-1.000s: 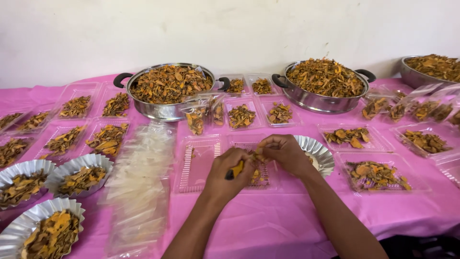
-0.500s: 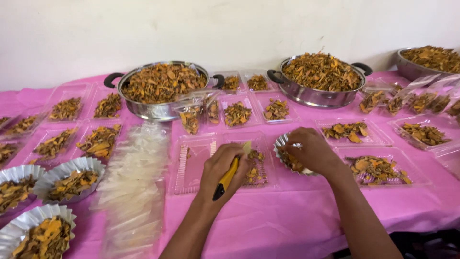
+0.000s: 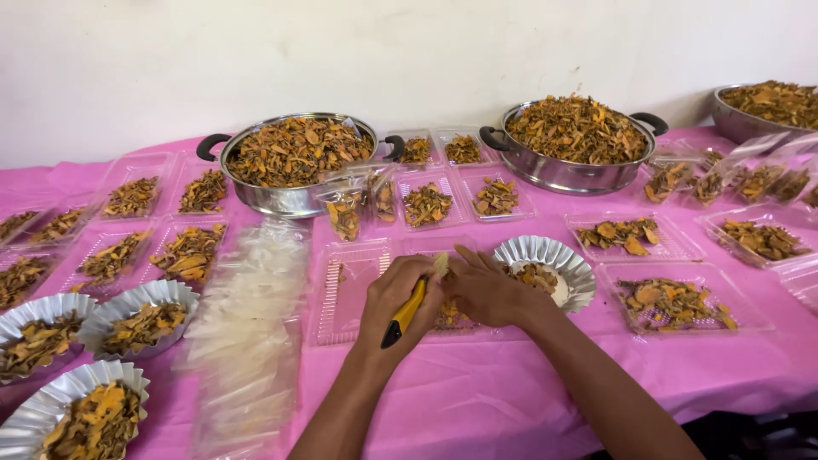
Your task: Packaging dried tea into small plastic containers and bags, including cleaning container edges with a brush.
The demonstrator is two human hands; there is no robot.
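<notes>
The yellow-and-black knife (image 3: 404, 312) lies in the left hand (image 3: 399, 300), which is clenched around its handle over the clear plastic tray (image 3: 358, 288) at the table's near middle. Half a second ago the right hand (image 3: 487, 292) rested on the fluted foil dish (image 3: 552, 258) at three o'clock; now it has drawn in against the left hand, fingers curled, pinching a small pale piece (image 3: 442, 263) at twelve o'clock of the knife. Whether the blade touches that piece cannot be told. At nine o'clock lies a stack of clear bags (image 3: 247, 332); at eleven o'clock a steel pan (image 3: 294, 162) of dried orange slices stands on the pink tablecloth (image 3: 477, 400).
</notes>
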